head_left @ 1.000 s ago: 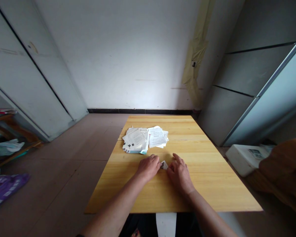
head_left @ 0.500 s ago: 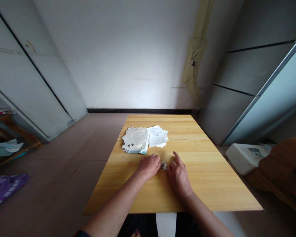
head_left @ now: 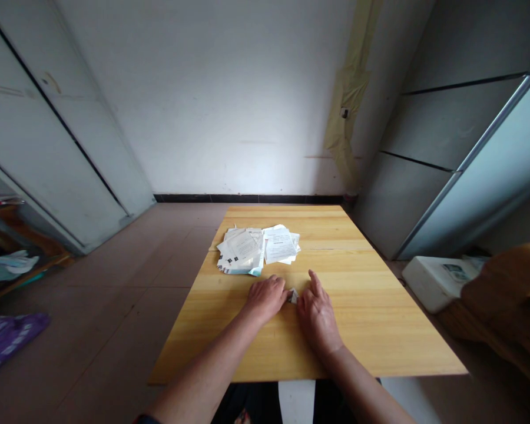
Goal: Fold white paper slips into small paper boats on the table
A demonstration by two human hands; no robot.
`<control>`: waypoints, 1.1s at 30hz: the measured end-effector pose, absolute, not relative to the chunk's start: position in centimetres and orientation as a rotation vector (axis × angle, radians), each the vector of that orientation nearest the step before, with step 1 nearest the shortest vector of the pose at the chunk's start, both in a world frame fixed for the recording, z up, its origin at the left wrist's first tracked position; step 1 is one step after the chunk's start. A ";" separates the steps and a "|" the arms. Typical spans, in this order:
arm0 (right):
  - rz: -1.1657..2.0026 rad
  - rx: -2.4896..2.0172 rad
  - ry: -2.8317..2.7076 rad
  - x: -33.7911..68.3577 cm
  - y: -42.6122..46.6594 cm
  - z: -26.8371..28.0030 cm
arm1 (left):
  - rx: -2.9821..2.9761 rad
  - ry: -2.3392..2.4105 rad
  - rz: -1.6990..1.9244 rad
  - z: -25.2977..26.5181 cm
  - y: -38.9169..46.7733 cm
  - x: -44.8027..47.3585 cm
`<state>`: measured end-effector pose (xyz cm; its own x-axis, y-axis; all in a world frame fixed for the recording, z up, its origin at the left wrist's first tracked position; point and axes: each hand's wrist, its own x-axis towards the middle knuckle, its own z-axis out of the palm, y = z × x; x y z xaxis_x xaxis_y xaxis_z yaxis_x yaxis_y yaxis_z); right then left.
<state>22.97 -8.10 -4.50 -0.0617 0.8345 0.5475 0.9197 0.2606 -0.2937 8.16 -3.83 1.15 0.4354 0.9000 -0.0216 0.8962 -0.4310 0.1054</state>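
Note:
A small folded piece of printed paper (head_left: 293, 296) lies on the wooden table between my two hands. My left hand (head_left: 268, 296) is closed, its thumb and fingers pinching the paper's left side. On the other side, my right hand (head_left: 318, 312) has its index finger stretched forward while the thumb and remaining fingers close on the paper's right edge. Parts of the paper are hidden under the fingertips. Beyond my left hand sits a pile of printed paper sheets (head_left: 242, 247), with a second stack of sheets (head_left: 279, 244) right beside it.
The wooden table (head_left: 371, 330) stands before a white wall (head_left: 229, 106). A white box (head_left: 437, 282) is on the right, next to brown wooden furniture (head_left: 503, 300). At the left, a purple bag (head_left: 15, 338) lies by a low wooden shelf (head_left: 30, 253).
Both hands keep hold of the folded paper in nearly the same spot. The whole view has shifted very slightly; the paper piles have not moved.

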 end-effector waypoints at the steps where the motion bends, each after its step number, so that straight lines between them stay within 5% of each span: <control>1: -0.178 -1.595 -1.907 22.9 -8.1 -4.5 | 2.580 1.620 0.066 1.1 -3.8 8.2; 33: -0.248 -1.743 -1.930 22.8 -7.8 -5.0 | 2.507 1.758 0.107 0.5 -4.4 8.7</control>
